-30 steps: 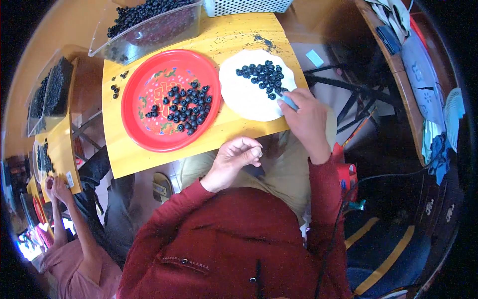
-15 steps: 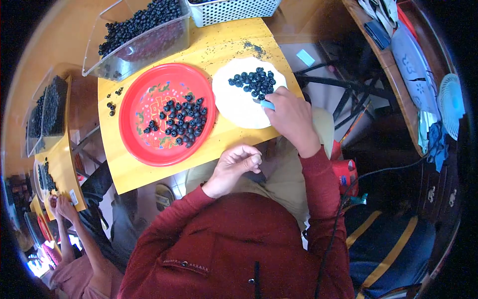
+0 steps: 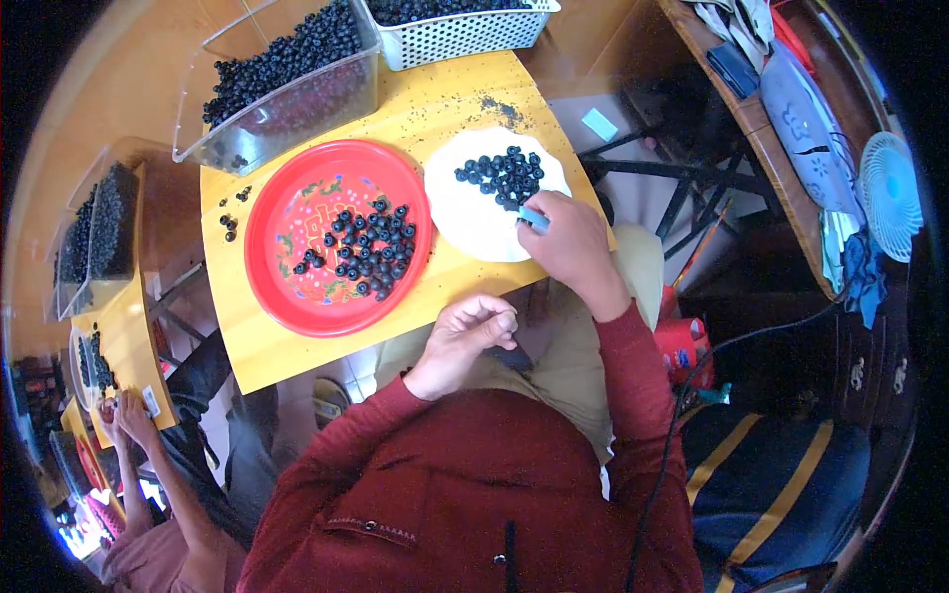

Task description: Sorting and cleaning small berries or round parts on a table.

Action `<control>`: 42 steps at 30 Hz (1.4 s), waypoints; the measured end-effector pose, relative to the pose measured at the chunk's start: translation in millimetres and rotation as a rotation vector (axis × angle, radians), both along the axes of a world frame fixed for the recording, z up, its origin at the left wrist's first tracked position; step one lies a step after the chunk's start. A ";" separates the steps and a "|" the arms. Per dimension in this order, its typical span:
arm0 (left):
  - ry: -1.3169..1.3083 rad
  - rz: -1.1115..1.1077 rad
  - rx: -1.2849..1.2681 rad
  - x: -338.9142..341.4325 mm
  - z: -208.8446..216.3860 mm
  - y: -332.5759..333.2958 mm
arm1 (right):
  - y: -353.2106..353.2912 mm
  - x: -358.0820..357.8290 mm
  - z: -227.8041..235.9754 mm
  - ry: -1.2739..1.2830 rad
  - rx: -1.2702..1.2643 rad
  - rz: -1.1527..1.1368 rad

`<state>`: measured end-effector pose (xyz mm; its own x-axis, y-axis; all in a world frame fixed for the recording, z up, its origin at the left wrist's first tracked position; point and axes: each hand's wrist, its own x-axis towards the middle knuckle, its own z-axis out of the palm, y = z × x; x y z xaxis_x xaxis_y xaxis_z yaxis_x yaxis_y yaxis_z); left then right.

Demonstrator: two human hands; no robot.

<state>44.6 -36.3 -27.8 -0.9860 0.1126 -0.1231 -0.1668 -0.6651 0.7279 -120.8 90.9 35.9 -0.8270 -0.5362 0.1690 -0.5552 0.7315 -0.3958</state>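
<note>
My right hand (image 3: 571,237) is closed on a small light blue tool (image 3: 534,218). Its working end is hard to see against the white plate (image 3: 484,232) below. On that plate lies a cluster of small blue-black balls (image 3: 506,176) with ring-like marks, perhaps berries or beads. In front of my body, my left hand (image 3: 463,346) hovers off the table's near edge, thumb and fingers curled together. What they pinch, if anything, does not show. A red tray (image 3: 282,267) with printed decoration, left of the plate, holds more dark balls (image 3: 371,247).
Dark balls fill a clear bin (image 3: 287,124) and a white perforated basket (image 3: 460,42) at the back of the yellow table (image 3: 435,99). Dark crumbs (image 3: 504,109) lie behind the plate. Someone else's hands (image 3: 127,415) work at a table on the left. A cable runs past my right arm.
The whole view has shifted slightly, with the table sitting a little lower. My right hand still holds the blue tool at the balls' near edge, its angle slightly turned. My left hand stays curled.
</note>
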 end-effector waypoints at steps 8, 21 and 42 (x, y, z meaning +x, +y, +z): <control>-0.057 0.302 0.053 0.4 28.7 3.3 | 14.0 72.5 38.4 -0.181 -0.362 0.073; -0.019 -0.026 0.227 -0.8 29.8 3.7 | 44.7 100.7 32.1 -0.075 -0.498 0.236; -0.055 -0.042 0.118 -6.2 30.5 31.9 | 83.3 100.9 -8.8 -0.425 -0.849 0.213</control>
